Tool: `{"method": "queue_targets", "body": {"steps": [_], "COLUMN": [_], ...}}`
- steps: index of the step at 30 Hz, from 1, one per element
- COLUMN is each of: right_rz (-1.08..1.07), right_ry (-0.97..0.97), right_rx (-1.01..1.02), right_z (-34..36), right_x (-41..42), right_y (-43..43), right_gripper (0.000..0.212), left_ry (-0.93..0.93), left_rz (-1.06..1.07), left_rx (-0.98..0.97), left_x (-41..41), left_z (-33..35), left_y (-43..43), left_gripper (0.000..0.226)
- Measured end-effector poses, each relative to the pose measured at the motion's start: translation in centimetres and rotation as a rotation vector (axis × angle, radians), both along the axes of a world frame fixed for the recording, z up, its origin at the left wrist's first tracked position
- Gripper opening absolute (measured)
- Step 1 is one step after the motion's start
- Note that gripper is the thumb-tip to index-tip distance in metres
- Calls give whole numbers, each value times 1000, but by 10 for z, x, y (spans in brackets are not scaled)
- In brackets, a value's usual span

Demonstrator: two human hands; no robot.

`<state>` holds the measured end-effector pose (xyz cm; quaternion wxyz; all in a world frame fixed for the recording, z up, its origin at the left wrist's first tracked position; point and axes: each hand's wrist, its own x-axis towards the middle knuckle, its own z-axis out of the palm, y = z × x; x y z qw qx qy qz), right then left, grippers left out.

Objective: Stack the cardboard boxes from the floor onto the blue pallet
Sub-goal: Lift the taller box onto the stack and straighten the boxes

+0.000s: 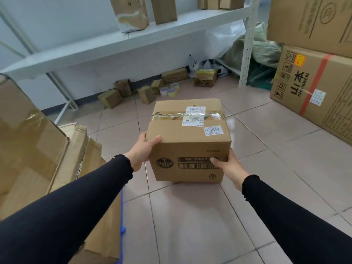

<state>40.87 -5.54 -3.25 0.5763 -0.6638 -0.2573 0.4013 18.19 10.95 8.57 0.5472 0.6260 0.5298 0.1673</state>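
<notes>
A taped cardboard box [188, 138] with white labels and a Dettol print sits in the middle of the view, just above the tiled floor. My left hand [143, 149] grips its upper left edge, thumb on top. My right hand [228, 166] holds its lower right corner, thumb across the front face. At the lower left a sliver of the blue pallet [122, 221] shows beneath several stacked cardboard boxes [38, 145], which hide most of it.
A white metal shelf [118, 40] with boxes runs along the back wall. Small boxes [110, 98] and tape rolls [170, 90] lie on the floor beneath it. Large printed cartons [316, 96] are stacked at the right, with plastic bags [262, 48] behind the shelf post.
</notes>
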Motion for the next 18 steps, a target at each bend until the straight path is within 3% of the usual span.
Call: {"method": "queue_targets", "body": {"steps": [5,10,14,16,18], "right_rz": [-43,-73,-106,-118,-110], "right_ry": [13,-119,-232,-274,-290], "right_rx": [138,318,456,521,592], "right_z": [61,181,292,344,388], "right_x": [-21,-22,-38,-59,-85], "right_y": [-17,-40,-48,-47,-40], "right_gripper": [56,54,73,85,80], "left_ry": [-45,-207,-328,-379,-445], "left_rz": [0,-4,14,14,22], "left_rx": [199,428,576,625,642], "left_x": [-14,-21,-45,-71,-105], "left_z": [65,176,284,339,388], "left_y": [-19,-49,-73,-82,-91], "left_gripper": [59,64,72,63,49]}}
